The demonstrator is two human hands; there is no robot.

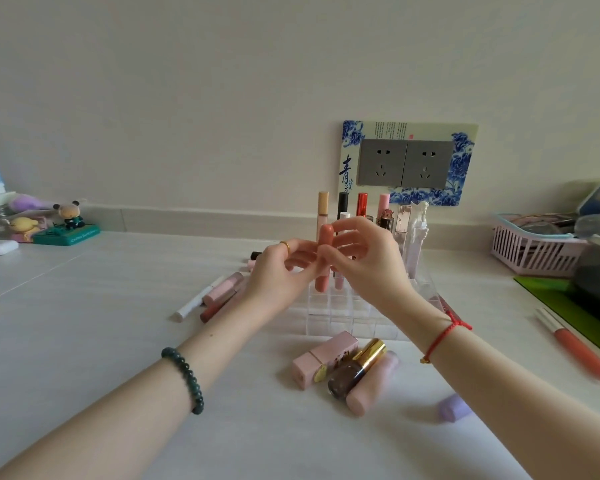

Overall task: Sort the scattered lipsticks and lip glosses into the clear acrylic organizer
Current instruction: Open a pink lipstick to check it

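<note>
A peach-coloured lip gloss tube (325, 252) stands upright above the clear acrylic organizer (340, 315). My left hand (279, 273) and my right hand (364, 261) both pinch it with their fingers. Several tubes stand in the organizer's back rows (362, 206). In front of the organizer lie a pink square lipstick (323, 358), a brown bottle with a gold cap (357, 368) and a pale pink tube (371, 389). To its left lie a white pencil (196, 301) and pink glosses (222, 289). A lilac lipstick (454, 408) and a red gloss (579, 348) lie to the right.
A pink slatted basket (530, 251) with odds and ends stands at the back right, beside a green mat (568, 299) and a dark box. Toy figures (68, 221) and bottles stand at the back left. A wall socket (406, 162) sits behind the organizer.
</note>
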